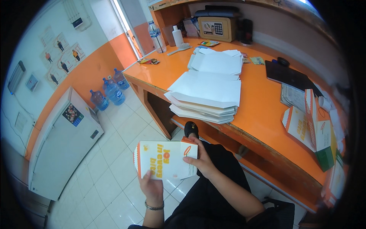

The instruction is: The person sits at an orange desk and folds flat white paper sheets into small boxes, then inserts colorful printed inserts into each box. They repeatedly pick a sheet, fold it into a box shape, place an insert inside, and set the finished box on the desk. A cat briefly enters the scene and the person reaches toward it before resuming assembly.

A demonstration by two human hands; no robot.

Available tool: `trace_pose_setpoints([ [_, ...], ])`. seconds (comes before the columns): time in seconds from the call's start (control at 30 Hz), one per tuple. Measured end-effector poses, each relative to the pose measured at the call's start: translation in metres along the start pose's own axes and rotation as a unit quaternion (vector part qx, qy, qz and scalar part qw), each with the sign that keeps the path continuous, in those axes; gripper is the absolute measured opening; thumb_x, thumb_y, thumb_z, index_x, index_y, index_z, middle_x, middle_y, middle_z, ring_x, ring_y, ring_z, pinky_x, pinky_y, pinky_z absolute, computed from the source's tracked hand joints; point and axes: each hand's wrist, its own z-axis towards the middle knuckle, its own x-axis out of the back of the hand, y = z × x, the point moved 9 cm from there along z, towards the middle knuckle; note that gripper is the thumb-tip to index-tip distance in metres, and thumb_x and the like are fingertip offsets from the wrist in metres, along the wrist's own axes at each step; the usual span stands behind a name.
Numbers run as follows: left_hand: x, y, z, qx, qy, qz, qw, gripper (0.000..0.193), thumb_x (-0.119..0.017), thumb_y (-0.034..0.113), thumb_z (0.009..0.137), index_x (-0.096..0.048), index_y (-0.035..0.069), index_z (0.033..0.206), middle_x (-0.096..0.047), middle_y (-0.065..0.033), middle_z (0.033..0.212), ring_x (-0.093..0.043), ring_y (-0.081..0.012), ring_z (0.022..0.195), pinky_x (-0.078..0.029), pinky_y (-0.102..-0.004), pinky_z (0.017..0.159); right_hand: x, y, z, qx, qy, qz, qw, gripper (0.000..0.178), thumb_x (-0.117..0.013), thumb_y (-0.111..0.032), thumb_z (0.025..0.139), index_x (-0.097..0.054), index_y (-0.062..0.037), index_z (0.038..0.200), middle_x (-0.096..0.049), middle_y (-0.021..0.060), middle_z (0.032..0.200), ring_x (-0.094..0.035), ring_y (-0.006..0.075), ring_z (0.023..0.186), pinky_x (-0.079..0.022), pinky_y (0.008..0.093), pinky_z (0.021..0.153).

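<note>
Above my lap I hold a printed food carton (171, 168), white with orange edges and yellow lettering, with a scalloped left end. My left hand (150, 187) grips its lower left edge, thumb on the printed face. At the right end my right hand (200, 158) pinches the carton, thumb on top and fingers behind. A tall stack of flat white carton blanks (207, 89) lies on the orange desk (255, 110) in front of me. Partly folded cartons (301, 128) of the same print stand on the desk's right side.
Along the desk's back are a small safe (216, 28), a water bottle (155, 36), a white bottle (177, 37) and a hairbrush (180, 49). A black laptop (291, 76) lies right of the stack. A white chest freezer (68, 149) and several large water jugs (113, 93) stand left.
</note>
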Motion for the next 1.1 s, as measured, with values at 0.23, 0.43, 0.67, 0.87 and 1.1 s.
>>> trace_pose_setpoints([
  [0.23, -0.002, -0.017, -0.005, 0.012, -0.003, -0.041, 0.999, 0.061, -0.058, 0.023, 0.085, -0.038, -0.001, 0.137, -0.052, -0.0156, 0.133, -0.050, -0.0300, 0.123, -0.036, -0.0441, 0.106, -0.011, 0.020, -0.005, -0.064, -0.020, 0.054, 0.996, 0.082, -0.075, -0.016, 0.078, -0.027, -0.0085, 0.144, -0.044, 0.0116, 0.132, -0.042, 0.0216, 0.128, -0.036, 0.0370, 0.106],
  [0.43, -0.029, -0.020, 0.007, -0.024, -0.050, -0.009, 0.998, 0.066, -0.054, 0.034, 0.084, -0.038, 0.000, 0.138, -0.049, -0.0180, 0.136, -0.050, -0.0327, 0.123, -0.040, -0.0443, 0.103, -0.017, 0.031, -0.006, -0.093, -0.013, 0.067, 0.993, 0.081, -0.075, -0.018, 0.079, -0.027, -0.0084, 0.143, -0.043, 0.0120, 0.133, -0.041, 0.0219, 0.128, -0.036, 0.0369, 0.105],
  [0.67, -0.015, -0.022, 0.001, -0.012, -0.073, 0.061, 0.995, 0.068, -0.055, 0.037, 0.088, -0.035, 0.000, 0.140, -0.046, -0.0173, 0.139, -0.048, -0.0340, 0.126, -0.038, -0.0463, 0.105, -0.017, 0.029, -0.012, -0.121, 0.005, 0.077, 0.990, 0.082, -0.077, -0.019, 0.079, -0.026, -0.0027, 0.142, -0.043, 0.0164, 0.135, -0.045, 0.0241, 0.126, -0.040, 0.0341, 0.103],
  [0.87, -0.049, -0.022, -0.015, -0.064, -0.202, 0.301, 0.930, 0.055, -0.055, 0.027, 0.092, -0.041, -0.002, 0.137, -0.047, -0.0230, 0.138, -0.046, -0.0378, 0.127, -0.037, -0.0474, 0.105, 0.005, 0.060, 0.000, -0.055, 0.036, 0.006, 0.998, 0.075, -0.077, -0.023, 0.079, -0.034, -0.0022, 0.137, -0.051, 0.0153, 0.125, -0.049, 0.0220, 0.120, -0.043, 0.0336, 0.099],
  [1.1, -0.096, -0.057, -0.060, -0.222, -0.406, 0.631, 0.623, 0.048, -0.050, 0.008, 0.091, -0.042, -0.006, 0.136, -0.043, -0.0276, 0.139, -0.039, -0.0423, 0.133, -0.030, -0.0471, 0.110, -0.029, 0.076, 0.014, 0.015, -0.249, 0.492, 0.834, 0.035, -0.061, -0.025, 0.091, -0.052, -0.0055, 0.119, -0.058, 0.0053, 0.107, -0.055, 0.0183, 0.099, -0.046, 0.0331, 0.094],
])
